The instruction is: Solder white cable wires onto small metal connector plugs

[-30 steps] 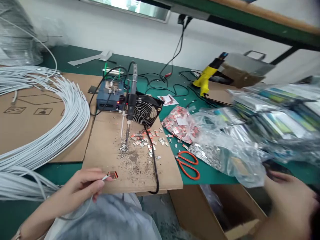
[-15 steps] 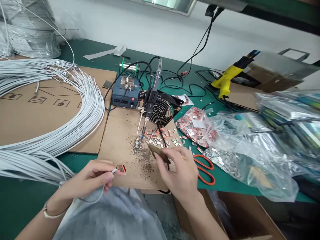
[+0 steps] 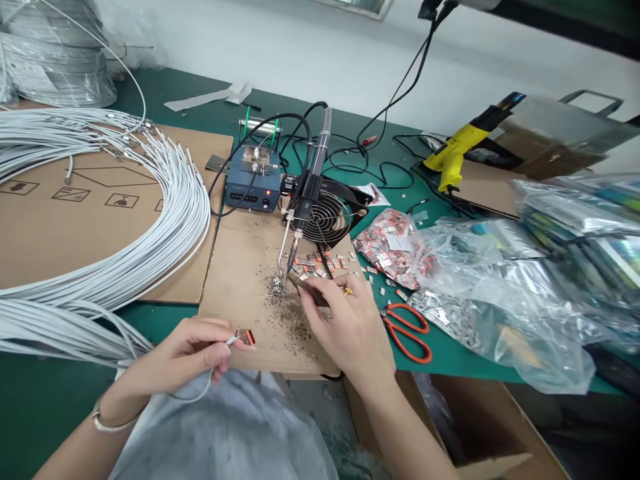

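Observation:
My left hand pinches the end of a white cable. A small metal connector with an orange insert, like a USB plug, sits at that end by my fingertips. My right hand grips a worn brown pad, possibly a cleaning sponge, with its far corner at the soldering iron's tip. The iron hangs tip-down in a stand. A thin metal tube runs beside it to a heap of solder bits on the cardboard.
Loose orange connectors lie behind my right hand. To the right are orange-handled scissors and bags of connectors. A blue solder station and a fan stand behind. Coiled white cables fill the left.
My right hand has moved forward and left, bringing the brown pad to the iron's tip. My left hand still holds the cable in nearly the same place.

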Demonstrator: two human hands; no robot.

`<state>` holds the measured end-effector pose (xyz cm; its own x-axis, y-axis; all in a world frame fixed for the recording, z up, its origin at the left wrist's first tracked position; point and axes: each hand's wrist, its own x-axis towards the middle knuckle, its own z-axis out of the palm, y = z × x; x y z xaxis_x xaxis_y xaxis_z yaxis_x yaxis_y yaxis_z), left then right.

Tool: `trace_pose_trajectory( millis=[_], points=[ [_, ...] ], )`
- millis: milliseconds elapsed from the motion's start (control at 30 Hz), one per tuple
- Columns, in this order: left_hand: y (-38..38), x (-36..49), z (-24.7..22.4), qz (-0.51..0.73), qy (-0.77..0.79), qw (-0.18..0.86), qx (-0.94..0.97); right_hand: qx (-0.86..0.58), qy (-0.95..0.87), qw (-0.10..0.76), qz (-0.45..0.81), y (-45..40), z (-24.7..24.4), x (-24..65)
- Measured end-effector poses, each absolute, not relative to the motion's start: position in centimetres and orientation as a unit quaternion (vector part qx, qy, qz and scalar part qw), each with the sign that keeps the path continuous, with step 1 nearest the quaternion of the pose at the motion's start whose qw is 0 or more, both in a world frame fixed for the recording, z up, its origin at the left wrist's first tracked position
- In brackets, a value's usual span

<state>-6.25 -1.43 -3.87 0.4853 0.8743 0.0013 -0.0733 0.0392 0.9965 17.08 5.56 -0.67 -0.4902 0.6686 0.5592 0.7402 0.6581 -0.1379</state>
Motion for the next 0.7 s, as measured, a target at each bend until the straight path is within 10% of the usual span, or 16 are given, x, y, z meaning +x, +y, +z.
trace_pose_trajectory(
  millis=[700],
  points=[
    [-1.82,-6.24,-4.05,0.416,0.302,0.665,0.541,-0.394,-0.876,0.258,-0.104,5.67,-0.71,16.89]
  ],
)
